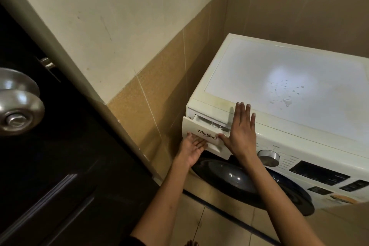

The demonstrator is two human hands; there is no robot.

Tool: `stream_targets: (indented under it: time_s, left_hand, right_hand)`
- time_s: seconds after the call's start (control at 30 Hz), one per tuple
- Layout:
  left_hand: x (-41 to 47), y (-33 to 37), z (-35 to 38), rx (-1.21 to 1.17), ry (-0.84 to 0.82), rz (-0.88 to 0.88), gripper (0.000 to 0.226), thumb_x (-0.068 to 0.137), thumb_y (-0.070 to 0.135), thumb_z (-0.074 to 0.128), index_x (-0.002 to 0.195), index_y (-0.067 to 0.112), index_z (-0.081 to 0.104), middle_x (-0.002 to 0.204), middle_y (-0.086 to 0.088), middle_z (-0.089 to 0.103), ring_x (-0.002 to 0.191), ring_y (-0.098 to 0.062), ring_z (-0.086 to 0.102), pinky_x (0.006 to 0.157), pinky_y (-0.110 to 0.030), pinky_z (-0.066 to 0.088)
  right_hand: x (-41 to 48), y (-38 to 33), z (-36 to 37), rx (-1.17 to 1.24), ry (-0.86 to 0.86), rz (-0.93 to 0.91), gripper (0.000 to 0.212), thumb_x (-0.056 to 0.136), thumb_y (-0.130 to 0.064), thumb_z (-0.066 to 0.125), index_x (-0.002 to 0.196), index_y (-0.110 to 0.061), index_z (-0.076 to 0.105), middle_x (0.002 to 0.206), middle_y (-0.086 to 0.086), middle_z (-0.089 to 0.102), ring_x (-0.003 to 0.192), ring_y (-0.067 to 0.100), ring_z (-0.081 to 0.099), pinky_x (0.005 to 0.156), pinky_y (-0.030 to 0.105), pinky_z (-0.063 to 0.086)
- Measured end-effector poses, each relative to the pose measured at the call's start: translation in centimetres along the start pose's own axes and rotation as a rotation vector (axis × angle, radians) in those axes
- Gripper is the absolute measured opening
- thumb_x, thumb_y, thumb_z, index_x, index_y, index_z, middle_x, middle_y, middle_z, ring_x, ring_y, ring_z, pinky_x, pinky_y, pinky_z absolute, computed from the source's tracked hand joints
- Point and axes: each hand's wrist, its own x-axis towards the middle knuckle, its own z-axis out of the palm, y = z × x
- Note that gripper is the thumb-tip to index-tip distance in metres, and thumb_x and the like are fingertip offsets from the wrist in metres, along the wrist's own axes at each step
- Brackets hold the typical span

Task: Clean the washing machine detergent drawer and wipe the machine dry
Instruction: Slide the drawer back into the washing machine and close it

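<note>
**Two bare arms reach to a slightly open detergent drawer**

Two bare forearms reach from below toward one white Whirlpool washing machine (319, 110), which stands in the corner of a small room. The left hand (192, 149) is turned palm up under the detergent drawer (206, 135). Its fingers go into the handle recess below the front panel, where their tips are hidden. Its thumb lies on the panel face, so the hand grips the drawer front. The right hand (242, 126) lies flat on the machine front just beside the drawer. Its four fingers are straight and a little spread, they reach up to the top edge, and they hold nothing. Its thumb touches the right end of the drawer panel. The drawer sits at the upper left corner of the machine and is pulled out only a little, so a narrow strip of its white compartments (207, 123) shows behind the panel.

The machine top is pale and glossy, with one bright reflection and a small scatter of water drops (287, 94) to the right of the hands. On the front I count one silver program dial (268, 158), one dark display panel (319, 172) and one round dark door glass (229, 177). The walls are cream above and tan tile (159, 90) below, and the floor (215, 227) has light tiles. At the left stands one dark wooden door (65, 175) with one round metal knob (18, 102).
</note>
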Motion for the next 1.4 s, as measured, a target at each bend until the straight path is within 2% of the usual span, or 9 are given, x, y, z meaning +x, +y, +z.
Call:
stream_targets:
  time_s: [0.1,0.27,0.37,0.47,0.53,0.6,0.7,0.93,1.4]
  left_hand:
    - [1.5,0.8,1.7,-0.052,-0.01,-0.008,0.049,0.103,0.031,0.027,0.14,0.0,0.035,0.142,-0.024,0.04,0.13,-0.034,0.041,0.105,-0.042,0.034]
    - [2.7,0.9,2.2,-0.055,-0.017,-0.006,0.046,0.102,0.029,0.031,0.136,0.0,0.041,0.136,-0.022,0.047,0.122,-0.032,0.047,0.099,-0.038,0.039]
    - [2.9,0.5,2.0,-0.069,-0.029,-0.001,0.043,0.102,0.026,0.033,0.134,-0.002,0.042,0.134,-0.024,0.049,0.126,-0.033,0.047,0.101,-0.039,0.039]
    - [3.9,0.5,2.4,-0.041,-0.007,0.021,0.038,0.1,0.016,0.038,0.131,-0.005,0.044,0.109,-0.02,0.06,0.101,-0.03,0.058,0.097,-0.04,0.04]
    - [4.3,0.3,2.8,-0.035,0.018,0.024,0.027,0.099,0.01,0.04,0.121,-0.002,0.049,0.093,-0.015,0.058,0.084,-0.024,0.057,0.093,-0.041,0.043]
    - [4.3,0.3,3.3,-0.046,0.023,0.012,0.015,0.097,0.007,0.042,0.108,0.002,0.051,0.091,-0.013,0.058,0.082,-0.023,0.057,0.081,-0.038,0.053]
    - [3.5,0.0,3.2,-0.078,0.025,-0.002,0.014,0.094,0.007,0.048,0.107,0.006,0.052,0.095,-0.014,0.06,0.084,-0.024,0.06,0.057,-0.032,0.059]
    - [0.5,-1.9,-1.5,-0.16,0.071,-0.019,0.017,0.09,0.006,0.053,0.107,0.008,0.057,0.099,-0.015,0.064,0.088,-0.028,0.062,0.053,-0.033,0.059]
    - [0.7,-1.7,-1.7,-0.139,0.106,-0.024,0.014,0.091,0.002,0.05,0.1,0.01,0.057,0.097,-0.015,0.062,0.086,-0.028,0.061,0.05,-0.034,0.058]
  right_hand:
    - [2.4,0.7,0.2,-0.034,0.052,0.03,0.11,0.072,-0.04,0.075,0.146,0.004,0.005,0.155,0.021,0.009,0.143,0.029,-0.005,0.116,0.043,-0.004]
    - [4.2,1.7,0.2,0.05,-0.047,-0.03,0.107,0.075,-0.043,0.072,0.149,-0.004,0.004,0.157,0.012,0.005,0.146,0.026,-0.002,0.118,0.041,-0.004]
    - [5.0,3.4,-0.6,0.401,-0.228,-0.091,0.075,0.091,-0.046,0.051,0.149,-0.013,0.018,0.156,0.004,0.017,0.145,0.019,0.01,0.118,0.032,0.007]
    - [6.2,5.2,-1.2,0.369,-0.254,-0.143,0.05,0.101,-0.026,0.033,0.147,-0.012,0.023,0.156,0.003,0.018,0.145,0.017,0.011,0.116,0.025,0.008]
    - [6.5,6.0,-0.7,0.306,-0.274,-0.197,0.047,0.101,-0.018,0.032,0.147,-0.012,0.022,0.156,0.003,0.017,0.145,0.016,0.01,0.115,0.023,0.006]
    - [6.5,6.3,0.0,0.26,-0.267,-0.234,0.046,0.101,-0.014,0.032,0.147,-0.012,0.023,0.156,0.001,0.016,0.145,0.014,0.01,0.114,0.019,0.004]
    - [6.3,6.5,0.4,0.236,-0.224,-0.261,0.045,0.101,-0.014,0.032,0.146,-0.012,0.027,0.154,-0.002,0.019,0.144,0.011,0.01,0.112,0.014,0.003]
    - [6.4,6.5,0.5,0.238,-0.204,-0.26,0.044,0.101,-0.014,0.033,0.144,-0.013,0.029,0.153,-0.003,0.023,0.144,0.011,0.014,0.111,0.013,0.003]
    - [6.4,6.8,1.0,0.242,-0.166,-0.272,0.044,0.101,-0.018,0.034,0.145,-0.013,0.03,0.153,-0.005,0.022,0.14,0.003,0.012,0.113,0.015,0.006]
